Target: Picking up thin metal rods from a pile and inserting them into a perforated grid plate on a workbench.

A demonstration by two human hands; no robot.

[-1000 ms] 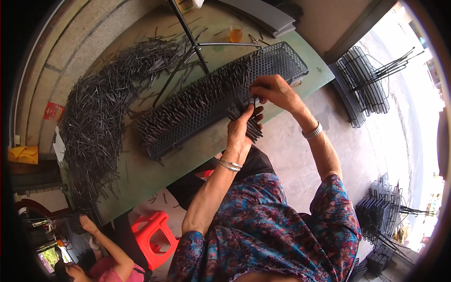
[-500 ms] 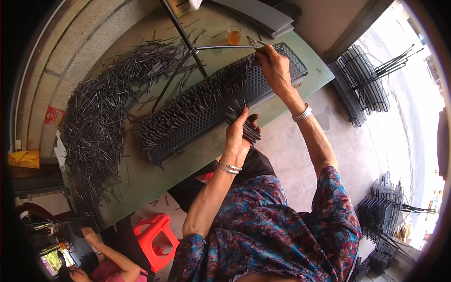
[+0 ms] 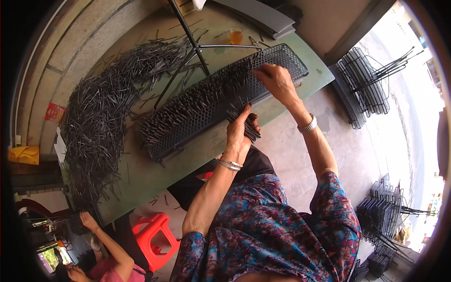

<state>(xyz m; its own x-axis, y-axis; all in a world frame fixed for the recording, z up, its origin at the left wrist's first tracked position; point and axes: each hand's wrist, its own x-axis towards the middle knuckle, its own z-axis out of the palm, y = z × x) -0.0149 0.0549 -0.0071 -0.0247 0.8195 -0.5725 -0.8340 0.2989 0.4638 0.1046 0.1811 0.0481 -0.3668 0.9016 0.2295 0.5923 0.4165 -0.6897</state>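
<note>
My left hand (image 3: pixel 238 129) is closed round a bundle of thin dark rods (image 3: pixel 252 135), held at the near edge of a long black perforated tray (image 3: pixel 287 58). Short dark rods (image 3: pixel 183 109) stand upright, packed close, in many of the tray's holes; its right end and a strip along the near side show bare holes. Over the tray, right of the standing rods, my right hand (image 3: pixel 278 82) has thumb and fingers pinched together. Whatever lies between those fingertips is too small to make out.
A large heap of loose rods (image 3: pixel 96 120) covers the left of the green table (image 3: pixel 136 188). A metal frame (image 3: pixel 186 35) stands behind the tray, near a cup of amber liquid (image 3: pixel 236 35). A red stool (image 3: pixel 157 239) and another person (image 3: pixel 112 263) are at lower left; wire racks (image 3: pixel 364 82) stand right.
My right hand has drawn back from the tray's far edge toward me. My left hand stays with its bundle. The other person's raised arm has shifted a little.
</note>
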